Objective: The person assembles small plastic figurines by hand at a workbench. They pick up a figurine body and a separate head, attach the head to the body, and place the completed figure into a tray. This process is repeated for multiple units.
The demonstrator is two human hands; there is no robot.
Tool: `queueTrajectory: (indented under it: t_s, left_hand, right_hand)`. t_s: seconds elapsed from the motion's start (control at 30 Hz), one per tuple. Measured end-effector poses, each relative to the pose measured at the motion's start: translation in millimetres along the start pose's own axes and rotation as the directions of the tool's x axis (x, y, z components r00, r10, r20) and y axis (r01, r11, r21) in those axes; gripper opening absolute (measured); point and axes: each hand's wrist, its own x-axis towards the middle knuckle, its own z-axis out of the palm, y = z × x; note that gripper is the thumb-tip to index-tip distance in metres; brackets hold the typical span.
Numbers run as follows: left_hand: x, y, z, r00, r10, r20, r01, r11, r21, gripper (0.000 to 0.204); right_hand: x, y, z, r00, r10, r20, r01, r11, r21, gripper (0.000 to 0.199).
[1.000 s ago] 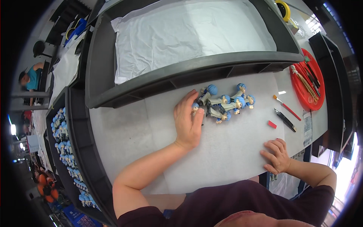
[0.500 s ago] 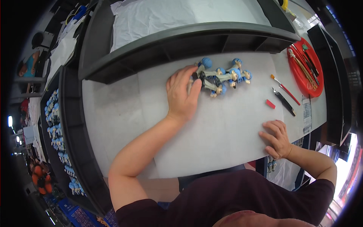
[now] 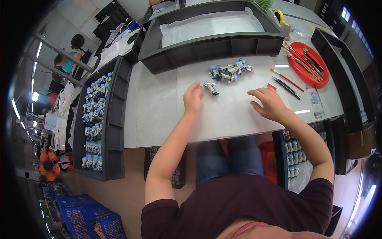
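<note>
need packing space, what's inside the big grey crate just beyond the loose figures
A white sheet lines the grey crate; anything beneath it, or low behind the near wall, is hidden.

On bench (image 3: 159,104): one lone figurine (image 3: 210,88), several clustered figurines (image 3: 228,72), one red tray (image 3: 320,57), one loose brush (image 3: 288,80), one black tool (image 3: 287,88).

Pale wall (image 3: 83,18) up far left | strip lights (image 3: 18,115) blazing away on the left | bright window panes (image 3: 345,15) glowing far right | tan floor (image 3: 132,171) spreading near left | pale worktable (image 3: 157,115) commanding the middle
</note>
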Motion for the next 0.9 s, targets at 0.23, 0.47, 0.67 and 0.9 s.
queueTrajectory:
  t_s: [0.23, 0.47, 0.67, 0.9]
  left_hand:
    - [-46, 11, -26, 0.983, -0.173, 0.057, 0.182, 0.953, -0.244, 0.035]
    - [-50, 13, -28, 0.974, -0.192, 0.121, 0.222, 0.917, -0.331, 0.033]
    - [-53, 10, -8, 0.954, -0.077, 0.291, 0.214, 0.853, -0.476, 0.033]
    - [-52, 4, 1, 0.914, -0.035, 0.404, 0.241, 0.847, -0.473, 0.032]
  right_hand:
    - [73, -60, 69, 0.953, 0.276, -0.121, -0.257, 0.954, 0.156, 0.032]
    - [69, -78, 82, 0.946, 0.106, -0.307, -0.031, 0.97, 0.239, 0.024]
    - [33, -102, 65, 0.908, 0.143, -0.394, 0.041, 0.905, 0.424, 0.037]
    - [10, -88, 76, 0.797, 0.525, 0.299, -0.289, -0.102, 0.952, 0.034]
